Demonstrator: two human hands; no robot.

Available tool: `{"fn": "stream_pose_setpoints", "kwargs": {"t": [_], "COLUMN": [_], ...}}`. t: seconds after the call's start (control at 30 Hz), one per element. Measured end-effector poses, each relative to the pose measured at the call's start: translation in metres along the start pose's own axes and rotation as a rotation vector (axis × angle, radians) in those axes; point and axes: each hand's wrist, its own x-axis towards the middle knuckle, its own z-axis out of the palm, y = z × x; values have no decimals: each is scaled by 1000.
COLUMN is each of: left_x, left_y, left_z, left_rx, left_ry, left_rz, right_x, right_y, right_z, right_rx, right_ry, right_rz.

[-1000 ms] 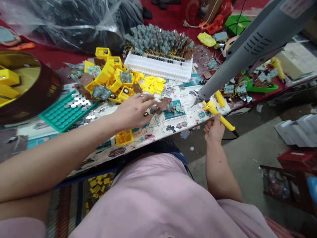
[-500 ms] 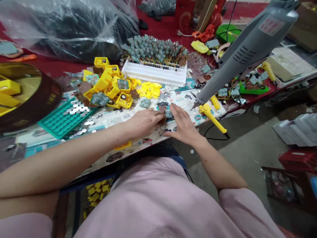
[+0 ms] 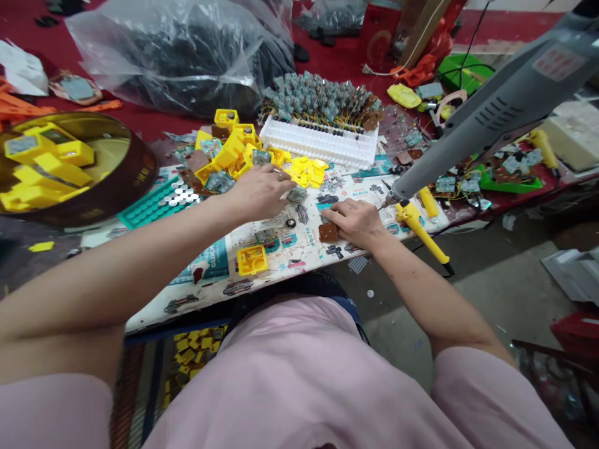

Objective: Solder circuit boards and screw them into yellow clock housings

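Note:
My left hand (image 3: 262, 192) is over the table, just in front of the pile of yellow plastic cases (image 3: 234, 149). Its fingers are stretched out and nothing shows in them; a small green circuit board (image 3: 296, 194) lies by the fingertips. My right hand (image 3: 358, 222) rests low on the printed sheet, its fingers bent over a brown circuit board (image 3: 328, 233) that sticks out at the thumb side. Part of that board is hidden under the hand. An open yellow case (image 3: 252, 259) lies near the table's front edge, with a small black round part (image 3: 291, 223) beyond it.
A grey electric screwdriver (image 3: 449, 137) slants in from the right, above a yellow-handled tool (image 3: 423, 234). Behind stands a white rack (image 3: 322, 143) under wired boards. To the left are a teal tray (image 3: 150, 202) with silver discs and a round tin (image 3: 126, 178) of yellow cases.
My left hand has left the board and moved left towards the yellow cases. My right hand stays over the board, fingers now bent. The view has turned left, showing more of the tin.

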Motion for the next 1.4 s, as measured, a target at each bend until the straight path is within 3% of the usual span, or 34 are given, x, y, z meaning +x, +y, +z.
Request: {"fn": "stream_pose_setpoints", "kwargs": {"t": [0.1,0.2,0.27,0.37,0.43,0.5,0.63,0.73,0.8,0.93,1.1,1.17,1.23,1.33,1.4], "left_x": [11,10,7,5,6,9,9,5,2,0,15,19,18,2,-17], "left_y": [-1,-9,-18,-27,-26,-19,4,21,33,68,102,101,90,62,44], "left_z": [10,13,9,-4,-13,-21,-24,-20,-18,-17,-19,-23,-28,-34,-37], "left_rx": [87,16,-195,-710,-985,-1133,-1047,-933,-933,-850,-784,-770,-765,-733,-737], "left_ry": [-58,1,128,351,381,337,267,267,264,120,64,96,108,58,95], "left_rz": [13,-38,-169,-408,-471,-480,-393,-270,-195,-86,108,154,151,44,-98], "right_x": [2,0,0,10,22,34,49,41,26,-14,-60,-78,-97,-115,-116], "right_y": [2,-4,-10,-16,-20,-27,-43,-49,-52,-65,-76,-70,-51,7,57], "right_z": [-2,-2,0,4,6,5,-6,-16,-22,-37,-61,-74,-91,-123,-146], "right_rx": [50,151,293,768,1023,1148,1366,1430,1455,1490,1545,1556,1487,1133,827], "right_ry": [53,143,201,248,256,243,199,124,106,194,233,251,348,631,698], "right_rz": [23,99,196,444,558,582,577,584,567,529,757,818,850,905,838]}}
